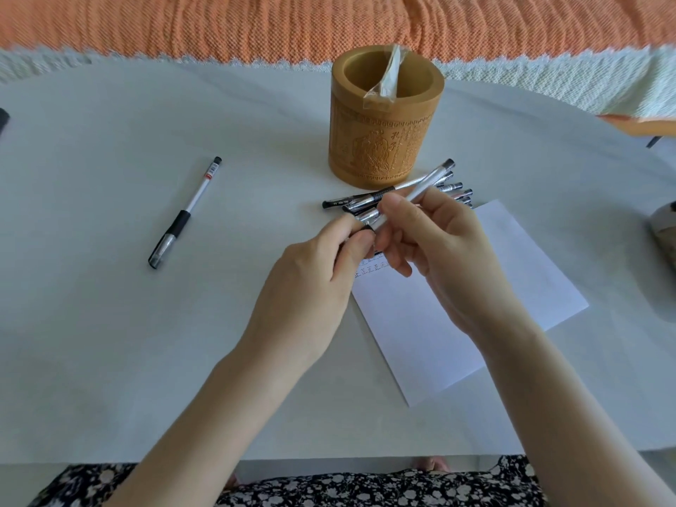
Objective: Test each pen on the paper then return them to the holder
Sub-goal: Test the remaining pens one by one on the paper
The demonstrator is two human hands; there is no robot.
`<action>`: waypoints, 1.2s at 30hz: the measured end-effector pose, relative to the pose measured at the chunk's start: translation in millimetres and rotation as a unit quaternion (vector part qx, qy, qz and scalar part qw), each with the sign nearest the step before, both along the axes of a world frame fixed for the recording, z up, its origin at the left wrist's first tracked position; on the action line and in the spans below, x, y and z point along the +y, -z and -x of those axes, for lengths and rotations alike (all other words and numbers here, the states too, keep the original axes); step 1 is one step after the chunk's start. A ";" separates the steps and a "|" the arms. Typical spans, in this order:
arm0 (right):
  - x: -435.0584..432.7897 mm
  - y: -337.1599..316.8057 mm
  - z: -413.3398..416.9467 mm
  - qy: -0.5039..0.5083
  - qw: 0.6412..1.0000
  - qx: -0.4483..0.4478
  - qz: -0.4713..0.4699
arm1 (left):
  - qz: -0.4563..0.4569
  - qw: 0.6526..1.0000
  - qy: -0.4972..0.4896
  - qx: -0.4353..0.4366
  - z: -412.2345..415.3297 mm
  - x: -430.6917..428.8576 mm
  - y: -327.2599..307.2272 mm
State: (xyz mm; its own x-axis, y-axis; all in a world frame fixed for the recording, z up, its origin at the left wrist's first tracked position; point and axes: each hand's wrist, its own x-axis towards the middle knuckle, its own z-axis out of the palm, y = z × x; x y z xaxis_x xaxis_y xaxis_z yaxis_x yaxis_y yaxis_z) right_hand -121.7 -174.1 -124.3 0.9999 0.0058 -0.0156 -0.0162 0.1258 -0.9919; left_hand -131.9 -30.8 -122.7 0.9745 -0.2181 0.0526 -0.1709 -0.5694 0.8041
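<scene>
Wide white table (109,342), orange woven cover (329,23) behind it, and the white paper (512,287) lies slanted at right. The carved bamboo holder (365,140) stands upright at the back, just beyond the paper, and the only thing in it is a clear plastic-wrapped item (384,78) leaning on the rim.

Both hands are up over the paper's near-left corner. The right hand (439,243) curls round the barrel of a pen (428,182), tail pointing up towards the holder. The left hand (311,279) pinches the pen's dark front end (365,232) between thumb and fingertips. A pile of pens (347,203) lies between holder and paper, and a lone pen (186,212), capped, lies well apart on the left.

Now the risks, as I judge them. A hard tug at that cap and the hands fly apart, which could send an elbow into the pile and roll pens across the table. A bare tip near fingers or tabletop could leave ink where it isn't wanted. Tested and untested pens could also get muddled if this one goes back on the pile.

Hard to read: whether the cap is coming off or going on, as the fingers cover the joint. The small marks (373,268) on the paper are mostly hidden under the hands. How many pens are in the pile I can't count. Objects at the far right (664,228) and far left (3,118) edges are cut off.
</scene>
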 end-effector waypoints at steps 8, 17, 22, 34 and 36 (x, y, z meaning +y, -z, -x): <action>-9.0 -3.5 2.1 -0.036 0.999 0.012 -0.015 | 0.037 0.999 0.021 0.005 -0.6 -1.3 0.3; -43.9 -1.8 -7.1 0.116 0.991 0.033 -0.049 | -0.058 0.996 0.050 0.036 4.7 2.8 8.6; -35.4 10.9 -7.2 0.111 0.991 0.030 0.069 | -0.154 0.975 0.140 0.075 11.3 -4.1 8.9; -19.4 29.4 -11.5 0.230 0.945 -0.039 0.228 | -0.192 0.966 0.153 0.084 6.6 -2.2 14.1; -18.9 32.1 -13.0 0.238 0.940 -0.041 0.242 | -0.190 0.966 0.151 0.086 6.3 -2.6 15.2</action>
State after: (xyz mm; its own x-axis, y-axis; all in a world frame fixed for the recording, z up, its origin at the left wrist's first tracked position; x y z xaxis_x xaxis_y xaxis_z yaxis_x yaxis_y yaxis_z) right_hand -108.7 -193.0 -156.5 0.8852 -0.4309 0.1755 0.0059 -0.3667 -0.9303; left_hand -138.2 -33.4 -137.9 0.8505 -0.4663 -0.2434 -0.2585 -0.7736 0.5785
